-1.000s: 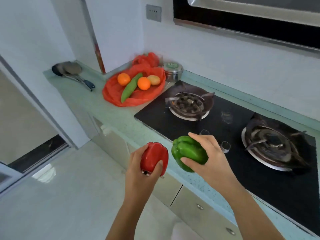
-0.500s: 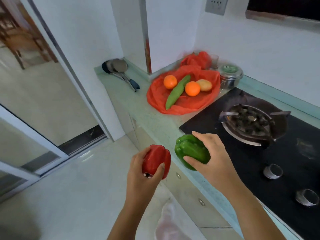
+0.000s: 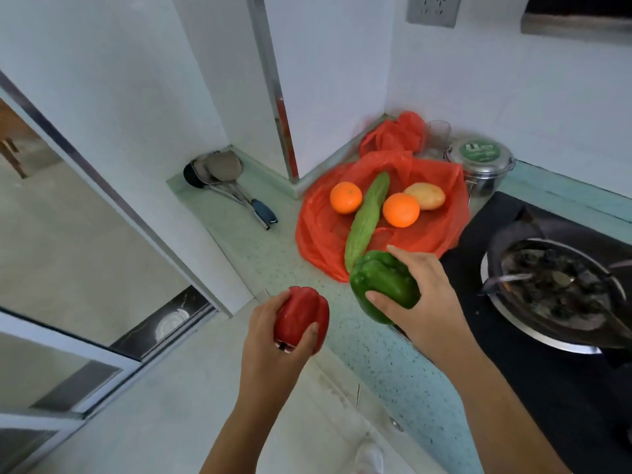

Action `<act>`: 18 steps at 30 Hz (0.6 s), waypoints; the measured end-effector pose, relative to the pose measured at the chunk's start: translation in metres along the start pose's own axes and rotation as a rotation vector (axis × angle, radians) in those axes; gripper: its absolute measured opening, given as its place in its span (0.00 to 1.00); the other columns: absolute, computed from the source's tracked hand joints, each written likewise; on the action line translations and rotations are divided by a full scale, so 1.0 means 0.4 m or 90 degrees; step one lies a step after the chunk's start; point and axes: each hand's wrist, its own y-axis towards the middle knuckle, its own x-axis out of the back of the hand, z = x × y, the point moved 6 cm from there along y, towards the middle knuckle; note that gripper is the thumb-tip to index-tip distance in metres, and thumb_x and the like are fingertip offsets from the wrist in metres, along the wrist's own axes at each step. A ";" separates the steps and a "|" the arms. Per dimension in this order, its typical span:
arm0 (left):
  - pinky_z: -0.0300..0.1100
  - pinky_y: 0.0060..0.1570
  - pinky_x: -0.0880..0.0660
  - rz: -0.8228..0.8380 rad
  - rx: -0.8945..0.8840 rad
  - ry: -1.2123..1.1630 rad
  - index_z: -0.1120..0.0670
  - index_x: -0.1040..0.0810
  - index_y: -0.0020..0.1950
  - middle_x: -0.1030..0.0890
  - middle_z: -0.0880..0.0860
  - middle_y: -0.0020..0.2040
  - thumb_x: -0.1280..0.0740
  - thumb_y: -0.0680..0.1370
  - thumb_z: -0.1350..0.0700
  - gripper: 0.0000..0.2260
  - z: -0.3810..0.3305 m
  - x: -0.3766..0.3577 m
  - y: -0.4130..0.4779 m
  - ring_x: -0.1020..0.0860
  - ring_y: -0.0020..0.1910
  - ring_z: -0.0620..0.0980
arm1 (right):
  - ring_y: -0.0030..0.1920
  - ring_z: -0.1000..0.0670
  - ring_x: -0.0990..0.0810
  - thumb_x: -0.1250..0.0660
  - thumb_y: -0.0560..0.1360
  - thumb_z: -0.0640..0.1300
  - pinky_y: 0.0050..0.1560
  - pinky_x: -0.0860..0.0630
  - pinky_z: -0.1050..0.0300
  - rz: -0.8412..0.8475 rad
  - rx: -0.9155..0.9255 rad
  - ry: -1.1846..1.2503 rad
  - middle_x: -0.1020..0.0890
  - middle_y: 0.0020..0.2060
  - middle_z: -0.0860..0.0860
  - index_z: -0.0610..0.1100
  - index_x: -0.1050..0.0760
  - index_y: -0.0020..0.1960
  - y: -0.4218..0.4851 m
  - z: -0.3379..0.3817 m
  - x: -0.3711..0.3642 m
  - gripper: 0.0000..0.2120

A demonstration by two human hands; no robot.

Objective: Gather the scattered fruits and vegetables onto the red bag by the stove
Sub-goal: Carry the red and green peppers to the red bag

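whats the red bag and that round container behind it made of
The red bag looks like thin plastic film: glossy, crinkled and bunched up at the back, slightly see-through where it lies flat. The round container seems to be stainless steel: a shiny silver wall with bright reflections. Its lid carries a green label; the lid's material cannot be told.

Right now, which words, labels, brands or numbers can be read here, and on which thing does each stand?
Nothing can be read as text.
green label on the lid of the steel tin: white marks, too blurred to read.
wall socket: no writing shows.
red pepper, green pepper: no sticker shows.
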 end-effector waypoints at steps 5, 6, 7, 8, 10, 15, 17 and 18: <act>0.37 0.44 0.24 0.013 -0.001 -0.039 0.36 0.31 0.57 0.27 0.42 0.56 0.28 0.67 0.49 0.22 0.028 -0.007 0.057 0.25 0.52 0.43 | 0.58 0.53 0.32 0.27 0.66 0.50 0.61 0.35 0.56 0.006 -0.023 -0.019 0.32 0.54 0.55 0.53 0.33 0.66 0.044 -0.006 -0.034 0.31; 0.37 0.44 0.24 0.018 0.000 -0.045 0.36 0.31 0.57 0.27 0.42 0.56 0.29 0.66 0.49 0.22 0.037 -0.009 0.069 0.25 0.52 0.42 | 0.58 0.53 0.33 0.27 0.66 0.50 0.61 0.36 0.56 0.004 -0.032 -0.023 0.32 0.54 0.55 0.53 0.33 0.66 0.051 -0.010 -0.040 0.31; 0.37 0.44 0.24 0.022 0.002 -0.047 0.36 0.31 0.57 0.27 0.42 0.56 0.30 0.66 0.48 0.22 0.048 -0.011 0.081 0.25 0.53 0.43 | 0.58 0.53 0.33 0.27 0.66 0.50 0.61 0.36 0.57 0.002 -0.041 -0.029 0.32 0.54 0.55 0.53 0.34 0.66 0.058 -0.015 -0.048 0.31; 0.36 0.44 0.24 0.027 0.006 -0.046 0.36 0.31 0.57 0.27 0.42 0.56 0.30 0.66 0.48 0.22 0.060 -0.013 0.094 0.25 0.53 0.43 | 0.58 0.54 0.33 0.27 0.66 0.50 0.61 0.37 0.58 0.001 -0.052 -0.038 0.32 0.54 0.55 0.53 0.34 0.67 0.064 -0.021 -0.057 0.31; 0.36 0.45 0.25 0.037 0.012 -0.050 0.36 0.31 0.57 0.27 0.43 0.56 0.31 0.65 0.45 0.22 0.082 -0.015 0.129 0.25 0.53 0.43 | 0.58 0.54 0.33 0.27 0.66 0.50 0.60 0.37 0.59 -0.004 -0.076 -0.056 0.32 0.54 0.55 0.53 0.34 0.67 0.078 -0.035 -0.076 0.31; 0.40 0.49 0.25 0.087 -0.007 -0.068 0.41 0.31 0.59 0.28 0.40 0.54 0.29 0.66 0.48 0.23 0.114 -0.034 0.268 0.25 0.52 0.42 | 0.58 0.53 0.34 0.27 0.67 0.51 0.59 0.38 0.60 -0.029 -0.141 -0.114 0.33 0.54 0.55 0.52 0.35 0.68 0.129 -0.058 -0.120 0.32; 0.39 0.49 0.26 0.130 -0.026 -0.076 0.43 0.31 0.60 0.28 0.41 0.54 0.27 0.69 0.53 0.23 0.119 -0.049 0.336 0.26 0.52 0.41 | 0.58 0.51 0.33 0.27 0.66 0.51 0.59 0.38 0.59 -0.066 -0.164 -0.129 0.33 0.53 0.55 0.52 0.35 0.68 0.158 -0.060 -0.126 0.32; 0.37 0.49 0.27 0.152 -0.040 -0.076 0.44 0.31 0.61 0.27 0.42 0.54 0.27 0.70 0.55 0.23 0.124 -0.058 0.372 0.26 0.53 0.41 | 0.58 0.51 0.33 0.27 0.66 0.51 0.59 0.37 0.59 -0.087 -0.172 -0.135 0.33 0.53 0.55 0.51 0.34 0.68 0.172 -0.061 -0.128 0.32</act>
